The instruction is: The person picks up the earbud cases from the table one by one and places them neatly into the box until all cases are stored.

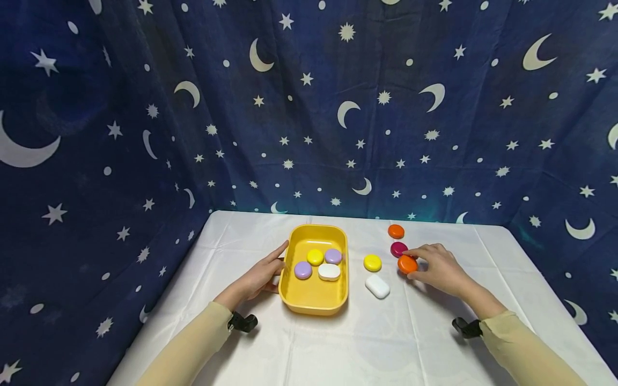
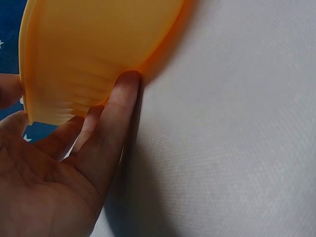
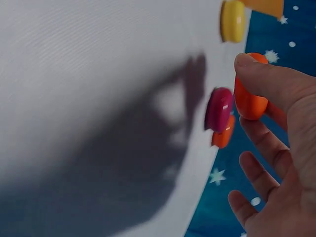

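My right hand (image 1: 441,269) pinches an orange round soap (image 3: 251,98) between thumb and fingertips, and the soap appears raised off the cloth. Just beyond it lies a magenta round soap (image 1: 398,249), with a second orange soap (image 1: 396,231) farther back. My left hand (image 1: 259,277) rests its extended fingers against the outer left wall of a yellow plastic tub (image 2: 98,44). Inside the tub are a yellow soap (image 1: 315,257), two lilac soaps (image 1: 302,270) and a white scalloped soap (image 1: 329,272).
Between the tub and my right hand, another yellow soap (image 1: 372,262) and a white oblong soap (image 1: 377,287) lie on the white tablecloth (image 1: 347,348). A dark blue curtain (image 1: 318,107) with moons and stars hangs behind the table and along its sides.
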`<state>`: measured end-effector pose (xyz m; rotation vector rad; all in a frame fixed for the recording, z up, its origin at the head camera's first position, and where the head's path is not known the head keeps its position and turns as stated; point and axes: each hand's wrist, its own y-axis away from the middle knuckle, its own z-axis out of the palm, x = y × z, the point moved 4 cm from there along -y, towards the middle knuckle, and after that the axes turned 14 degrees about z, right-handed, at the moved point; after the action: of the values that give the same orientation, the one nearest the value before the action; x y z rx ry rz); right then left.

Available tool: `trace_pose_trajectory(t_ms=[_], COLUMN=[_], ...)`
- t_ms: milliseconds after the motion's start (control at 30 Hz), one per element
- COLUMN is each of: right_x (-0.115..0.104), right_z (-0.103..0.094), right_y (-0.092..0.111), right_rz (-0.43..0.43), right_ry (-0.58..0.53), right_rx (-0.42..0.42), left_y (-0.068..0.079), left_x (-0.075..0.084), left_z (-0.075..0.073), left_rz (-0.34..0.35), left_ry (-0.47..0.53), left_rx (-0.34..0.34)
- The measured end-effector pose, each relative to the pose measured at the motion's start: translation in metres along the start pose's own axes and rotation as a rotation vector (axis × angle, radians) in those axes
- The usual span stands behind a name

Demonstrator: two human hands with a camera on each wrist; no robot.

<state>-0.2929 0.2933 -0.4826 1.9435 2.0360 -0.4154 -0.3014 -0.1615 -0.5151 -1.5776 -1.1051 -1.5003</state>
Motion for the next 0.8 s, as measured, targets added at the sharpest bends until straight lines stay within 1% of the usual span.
trace_pose_trajectory(t_ms=[133,233,400,600,800], right_x=[-0.016,-0.03,-0.054,-0.088,-0.121], right_z=[-0.008,-0.012,-0.013,-0.009,-0.005], right_y=[0.001,0.002,0.0,-0.004,-0.005], right_rz=[-0.025,-0.063,-0.123,-0.138,-0.202], right_ry=[-0.035,-0.061,-0.083,-0.102,-0.081], right_rx=[0.004,0.014,0.028,-0.014,-0.053], left_y=[0.001,0.001,0.001,0.0,-0.002], left_x=[0.0,0.002,0.005,0.007,0.008], left_z=[-0.001,-0.001,-0.001,0.0,-0.001], left_rz=[-0.003,-0.008,-0.009,-0.008,-0.011], left_ry=[0.004,0.012,0.022,0.021,0.02], left_rx=[-0.003,-0.006,-0.012,-0.008,-0.006])
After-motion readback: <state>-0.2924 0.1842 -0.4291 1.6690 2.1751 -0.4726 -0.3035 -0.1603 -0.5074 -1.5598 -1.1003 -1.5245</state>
